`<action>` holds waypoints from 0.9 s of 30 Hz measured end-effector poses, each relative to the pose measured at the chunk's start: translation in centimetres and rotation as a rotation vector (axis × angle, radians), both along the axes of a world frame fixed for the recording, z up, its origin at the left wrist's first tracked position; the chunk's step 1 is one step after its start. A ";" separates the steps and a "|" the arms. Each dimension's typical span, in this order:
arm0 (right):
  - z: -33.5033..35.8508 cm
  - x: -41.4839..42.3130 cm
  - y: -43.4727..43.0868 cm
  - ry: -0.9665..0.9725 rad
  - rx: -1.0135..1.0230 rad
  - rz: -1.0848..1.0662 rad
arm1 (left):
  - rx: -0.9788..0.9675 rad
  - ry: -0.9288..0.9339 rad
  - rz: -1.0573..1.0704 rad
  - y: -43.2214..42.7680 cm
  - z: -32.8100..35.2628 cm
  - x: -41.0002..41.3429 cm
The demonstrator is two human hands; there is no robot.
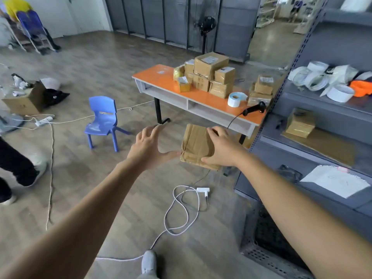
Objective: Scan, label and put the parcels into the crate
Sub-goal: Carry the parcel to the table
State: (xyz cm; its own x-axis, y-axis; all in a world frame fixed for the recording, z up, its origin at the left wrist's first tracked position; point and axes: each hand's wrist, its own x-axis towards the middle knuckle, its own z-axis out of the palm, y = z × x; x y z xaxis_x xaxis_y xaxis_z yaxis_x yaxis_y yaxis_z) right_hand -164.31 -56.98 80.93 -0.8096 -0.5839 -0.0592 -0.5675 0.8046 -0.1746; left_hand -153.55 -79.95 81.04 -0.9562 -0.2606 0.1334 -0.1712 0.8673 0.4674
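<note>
The right hand [221, 150] grips a brown taped parcel [196, 141]. Its fingers are curled over the top face and its thumb is hooked along the near edge, holding the parcel in the air above the floor, just in front of the near edge of the orange table [161, 77]. The left hand [149, 146] is beside it with the fingers spread and slack, holding nothing. Its thumb reaches to the parcel's near left corner, though I can't tell whether it actually presses there.

On the table, a stack of parcels [211, 77] sits around the middle, toward the far edge. A label roll [236, 99] stands closer to the near edge. The black scanner [254, 108] lies at the near right corner, with its cord dropping over the edge. Two more small boxes [261, 89] are piled just behind the scanner at the right end.

A dark crate [271, 238] with a perforated rim rests on the floor beneath the right forearm, against the grey shelving [322, 101]. A blue chair [102, 119] stands well apart to the left, and a white cable [181, 208] loops over the floor.
</note>
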 end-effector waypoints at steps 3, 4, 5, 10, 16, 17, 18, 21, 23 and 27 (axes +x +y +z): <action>0.1 -4.7 -4.8 0.021 -0.008 -0.035 | 0.031 -0.010 -0.027 -5.5 -0.2 -5.6; 0.4 -6.1 -6.5 0.015 -0.010 -0.053 | 0.046 -0.023 -0.043 -7.3 0.0 -7.5; 0.7 -7.5 -8.1 0.003 -0.005 -0.069 | 0.052 -0.039 -0.060 -8.9 0.2 -9.3; 2.2 -14.8 -14.9 0.019 0.014 -0.125 | 0.021 -0.071 -0.104 -15.8 1.8 -17.8; 2.6 -23.8 -20.2 0.015 0.004 -0.171 | 0.013 -0.057 -0.160 -21.6 1.5 -26.3; 2.3 -25.5 -21.1 0.020 -0.002 -0.174 | 0.010 -0.057 -0.162 -22.5 1.3 -28.0; 2.0 -27.3 -22.1 0.026 -0.004 -0.174 | 0.005 -0.060 -0.163 -23.4 1.0 -29.8; 0.4 -33.1 -24.6 0.026 -0.020 -0.188 | -0.033 -0.068 -0.172 -25.9 0.1 -35.8; -1.0 -37.1 -25.8 0.017 -0.037 -0.203 | -0.066 -0.075 -0.189 -27.3 -0.4 -40.3; -3.3 -45.0 -27.1 0.000 -0.077 -0.246 | -0.112 -0.135 -0.258 -29.2 -1.4 -49.7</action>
State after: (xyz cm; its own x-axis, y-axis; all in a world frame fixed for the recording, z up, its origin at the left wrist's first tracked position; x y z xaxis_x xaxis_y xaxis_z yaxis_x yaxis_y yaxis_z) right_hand -209.28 -84.11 77.61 -0.9281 -0.3717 -0.0221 -0.3560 0.9030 -0.2406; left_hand -203.28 -109.13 79.60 -0.9999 0.0025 0.0150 0.0076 0.9352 0.3541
